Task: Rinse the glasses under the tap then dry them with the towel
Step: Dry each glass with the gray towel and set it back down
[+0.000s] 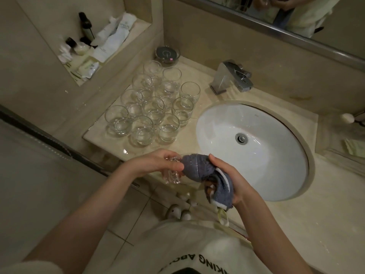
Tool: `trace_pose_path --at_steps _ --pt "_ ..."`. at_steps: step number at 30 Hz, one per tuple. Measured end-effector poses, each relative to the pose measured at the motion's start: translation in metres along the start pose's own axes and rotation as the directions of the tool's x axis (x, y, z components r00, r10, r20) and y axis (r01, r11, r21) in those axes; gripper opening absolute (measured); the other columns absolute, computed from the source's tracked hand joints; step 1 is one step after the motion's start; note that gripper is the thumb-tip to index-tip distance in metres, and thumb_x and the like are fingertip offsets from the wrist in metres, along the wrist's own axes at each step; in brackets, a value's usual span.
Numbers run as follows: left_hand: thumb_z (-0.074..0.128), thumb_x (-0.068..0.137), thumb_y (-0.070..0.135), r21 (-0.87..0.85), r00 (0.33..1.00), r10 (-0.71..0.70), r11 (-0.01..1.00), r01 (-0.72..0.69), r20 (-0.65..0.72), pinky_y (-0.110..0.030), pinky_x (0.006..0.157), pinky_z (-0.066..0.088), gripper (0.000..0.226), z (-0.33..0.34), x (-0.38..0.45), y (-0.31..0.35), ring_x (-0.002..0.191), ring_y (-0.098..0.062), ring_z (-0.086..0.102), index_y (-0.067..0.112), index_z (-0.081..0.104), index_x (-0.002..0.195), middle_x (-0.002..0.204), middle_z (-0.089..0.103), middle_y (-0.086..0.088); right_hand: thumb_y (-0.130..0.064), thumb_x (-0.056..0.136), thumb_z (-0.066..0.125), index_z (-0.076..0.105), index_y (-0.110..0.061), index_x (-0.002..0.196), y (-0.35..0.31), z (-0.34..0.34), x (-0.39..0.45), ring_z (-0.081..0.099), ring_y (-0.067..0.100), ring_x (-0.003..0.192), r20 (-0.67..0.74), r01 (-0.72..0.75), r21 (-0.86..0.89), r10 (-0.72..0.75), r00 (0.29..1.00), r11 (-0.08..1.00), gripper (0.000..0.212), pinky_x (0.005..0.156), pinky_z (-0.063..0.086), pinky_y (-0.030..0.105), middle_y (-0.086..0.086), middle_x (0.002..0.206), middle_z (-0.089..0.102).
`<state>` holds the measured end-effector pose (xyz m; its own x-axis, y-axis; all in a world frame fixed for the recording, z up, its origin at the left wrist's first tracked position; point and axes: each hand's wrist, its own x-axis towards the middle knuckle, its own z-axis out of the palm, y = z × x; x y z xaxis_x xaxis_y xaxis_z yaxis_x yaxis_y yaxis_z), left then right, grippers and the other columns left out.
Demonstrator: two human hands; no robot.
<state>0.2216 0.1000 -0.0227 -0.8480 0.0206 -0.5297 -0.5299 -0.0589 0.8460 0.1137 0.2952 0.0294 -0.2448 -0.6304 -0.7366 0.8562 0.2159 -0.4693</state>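
My left hand (158, 164) grips a clear glass (171, 175) lying on its side, just in front of the counter's front edge. Its mouth is covered by a blue-grey towel (199, 169). My right hand (229, 178) holds that towel bunched up, with part of it pushed into the glass. Several more clear glasses (152, 107) stand upright in a cluster on the counter left of the sink. The chrome tap (231, 78) stands behind the white oval sink (256, 165); I see no water running.
A small round dish (167, 53) sits behind the glasses. Bottles and toiletry packets (94, 42) fill the wall niche at the left. A mirror runs along the back wall. Slippers (178, 211) lie on the tiled floor below the counter.
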Motion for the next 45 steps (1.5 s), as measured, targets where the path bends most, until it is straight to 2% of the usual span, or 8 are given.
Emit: trace_pose_path --at_steps 7,10,18,21,25,29,33,45 --pt "0.09 0.043 0.056 -0.166 0.982 0.009 0.985 -0.04 -0.186 -0.045 0.097 0.049 0.083 -0.002 -0.014 -0.028 0.102 -0.017 0.069 0.024 0.063 0.114 0.108 0.074 -0.001 -0.034 0.084 0.064 0.062 -0.002 0.081 -0.001 -0.004 0.007 0.053 0.013 0.033 -0.076 0.084 0.155 -0.073 0.994 0.984 0.032 0.031 0.041 0.018 0.006 0.05 0.06" --pt "0.093 0.028 0.058 -0.336 0.913 -0.006 0.931 -0.143 -0.407 -0.033 0.089 0.054 0.093 -0.002 -0.014 -0.04 0.101 -0.015 0.069 0.028 0.066 0.111 0.11 0.073 0.003 -0.035 0.051 0.093 0.054 -0.011 0.116 -0.001 -0.009 0.009 0.048 0.013 0.032 -0.041 0.068 0.289 -0.059 0.997 0.955 0.08 0.031 0.044 0.022 0.007 0.053 0.056" --pt "0.088 0.062 0.006 -0.237 0.723 0.007 0.942 -0.236 -0.69 -0.014 0.08 0.05 0.073 -0.001 -0.006 -0.049 0.105 -0.01 0.057 0.022 0.057 0.126 0.114 0.061 0.0 -0.037 0.068 0.079 0.06 -0.005 0.098 0.011 -0.018 0.009 0.047 0.013 0.031 -0.092 0.091 0.302 -0.066 0.994 0.949 0.047 0.03 0.042 0.019 0.007 0.052 0.054" --pt "0.088 0.061 -0.001 -0.189 0.657 0.015 0.953 -0.238 -0.754 -0.023 0.09 0.047 0.074 0.002 0.001 -0.053 0.109 -0.013 0.056 0.018 0.054 0.124 0.112 0.06 0.003 -0.039 0.091 0.052 0.061 -0.004 0.09 0.008 -0.019 0.006 0.047 0.013 0.029 -0.137 0.104 0.329 -0.062 0.989 0.939 0.036 0.028 0.04 0.019 0.007 0.049 0.052" --pt "0.093 0.05 0.009 -0.159 0.576 0.002 0.96 -0.229 -0.818 -0.008 0.081 0.041 0.089 0.007 0.011 -0.054 0.101 0.002 0.056 0.014 0.05 0.127 0.116 0.061 0.003 -0.034 0.059 0.086 0.068 -0.002 0.087 0.01 -0.024 0.009 0.045 0.013 0.03 -0.103 0.095 0.329 -0.064 0.993 0.94 0.047 0.03 0.042 0.019 0.007 0.049 0.047" --pt "0.09 0.059 0.0 -0.11 0.51 0.008 0.974 -0.2 -0.86 0.004 0.065 0.036 0.08 0.01 0.019 -0.055 0.093 0.011 0.052 0.014 0.049 0.127 0.12 0.06 -0.001 -0.039 0.076 0.061 0.065 -0.003 0.085 0.009 -0.024 0.006 0.045 0.012 0.029 -0.125 0.112 0.329 -0.074 0.989 0.938 0.037 0.03 0.041 0.018 0.007 0.047 0.048" --pt "0.094 0.054 0.008 -0.057 0.424 0.012 0.987 -0.151 -0.906 -0.014 0.078 0.045 0.084 0.012 0.023 -0.057 0.097 -0.017 0.057 0.015 0.051 0.126 0.121 0.053 -0.001 -0.037 0.078 0.063 0.062 -0.004 0.084 0.007 -0.023 0.004 0.047 0.012 0.03 -0.142 0.121 0.334 -0.077 0.987 0.935 0.034 0.029 0.041 0.018 0.007 0.047 0.05" --pt "0.097 0.046 0.015 -0.055 0.325 -0.012 0.991 -0.122 -0.945 -0.045 0.097 0.048 0.087 0.014 0.036 -0.058 0.108 -0.023 0.057 0.016 0.049 0.118 0.116 0.049 0.002 -0.032 0.067 0.085 0.066 -0.002 0.079 0.006 -0.024 0.009 0.048 0.013 0.03 -0.088 0.089 0.351 -0.061 0.994 0.932 0.038 0.03 0.042 0.02 0.007 0.047 0.049"
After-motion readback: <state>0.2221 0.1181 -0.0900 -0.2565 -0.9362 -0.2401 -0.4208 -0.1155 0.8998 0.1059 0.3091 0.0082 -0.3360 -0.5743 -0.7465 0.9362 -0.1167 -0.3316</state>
